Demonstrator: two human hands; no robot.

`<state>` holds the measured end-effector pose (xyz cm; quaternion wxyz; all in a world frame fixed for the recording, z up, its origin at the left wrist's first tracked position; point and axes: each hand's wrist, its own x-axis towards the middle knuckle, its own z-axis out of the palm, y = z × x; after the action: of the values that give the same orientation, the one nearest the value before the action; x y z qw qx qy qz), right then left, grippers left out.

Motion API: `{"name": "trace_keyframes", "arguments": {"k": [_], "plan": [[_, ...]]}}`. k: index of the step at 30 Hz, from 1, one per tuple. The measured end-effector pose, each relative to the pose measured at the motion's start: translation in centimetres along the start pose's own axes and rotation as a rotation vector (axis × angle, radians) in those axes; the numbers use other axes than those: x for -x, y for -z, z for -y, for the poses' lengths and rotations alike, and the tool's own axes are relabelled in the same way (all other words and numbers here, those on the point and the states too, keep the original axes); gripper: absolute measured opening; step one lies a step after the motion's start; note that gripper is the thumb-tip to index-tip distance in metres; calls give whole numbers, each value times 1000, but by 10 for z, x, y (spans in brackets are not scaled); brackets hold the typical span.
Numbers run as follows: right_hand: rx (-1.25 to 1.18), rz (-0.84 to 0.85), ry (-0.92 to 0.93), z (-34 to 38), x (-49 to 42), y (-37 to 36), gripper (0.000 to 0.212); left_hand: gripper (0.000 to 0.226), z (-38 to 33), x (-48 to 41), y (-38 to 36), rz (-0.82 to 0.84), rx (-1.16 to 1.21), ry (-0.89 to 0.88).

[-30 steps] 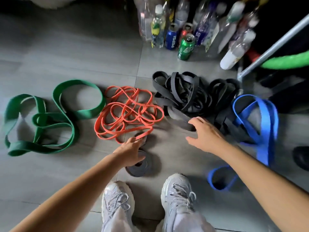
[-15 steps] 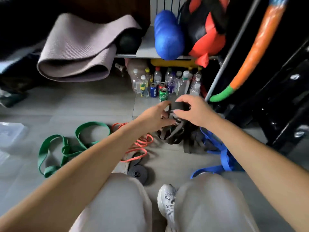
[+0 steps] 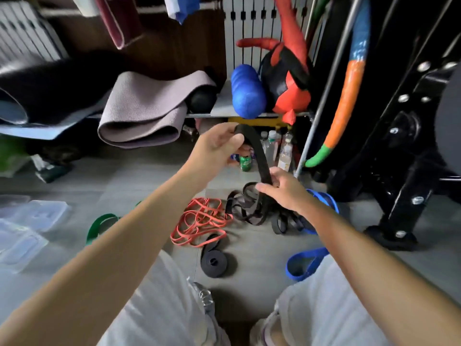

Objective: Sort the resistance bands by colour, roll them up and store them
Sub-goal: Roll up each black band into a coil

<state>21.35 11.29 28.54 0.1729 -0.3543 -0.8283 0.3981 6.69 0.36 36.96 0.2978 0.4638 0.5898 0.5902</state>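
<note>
A flat, matte black band (image 3: pixel 259 156) is held up above the floor (image 3: pixel 149 176) between both hands. Its folded upper end is gripped by the left hand (image 3: pixel 217 148), with fingers curled over it. A lower stretch is pinched between the thumb and fingers of the right hand (image 3: pixel 282 189). Beneath the right hand a pile (image 3: pixel 247 211) of loose black loops is tangled on the smooth grey tiles. Thin orange bands (image 3: pixel 199 221) are heaped in a knot just left of it. A wide green band (image 3: pixel 99 226) is partly hidden by the left forearm, and a broad blue band (image 3: pixel 304 263) is looped by the right knee. A black roll (image 3: pixel 214 262), wound into a tight flat spiral, is laid between the knees and the orange bands.
</note>
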Motion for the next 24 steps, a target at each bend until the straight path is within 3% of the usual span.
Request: {"name": "trace_keyframes", "arguments": {"k": [3, 7, 10, 12, 16, 18, 24], "plan": [[67, -76, 55, 13, -1, 22, 21, 14, -5, 3, 10, -68, -51, 89], [-23, -211, 172, 61, 3, 63, 15, 6, -11, -1, 16, -123, -133, 170], [-240, -337, 369, 102, 11, 85, 10, 7, -19, 0, 10, -103, -38, 140], [-348, -317, 438, 115, 12, 85, 10, 8, -22, 1, 4, -83, -27, 119], [-95, -239, 302, 100, 6, 64, 18, 3, -13, 8, 1, -134, -83, 165], [-102, -213, 282, 97, 6, 61, 16, 8, -3, 15, 10, -174, -123, 199], [-253, -67, 480, 141, 23, 76, 6, 4, 0, 26, 25, -126, 109, 161]]}}
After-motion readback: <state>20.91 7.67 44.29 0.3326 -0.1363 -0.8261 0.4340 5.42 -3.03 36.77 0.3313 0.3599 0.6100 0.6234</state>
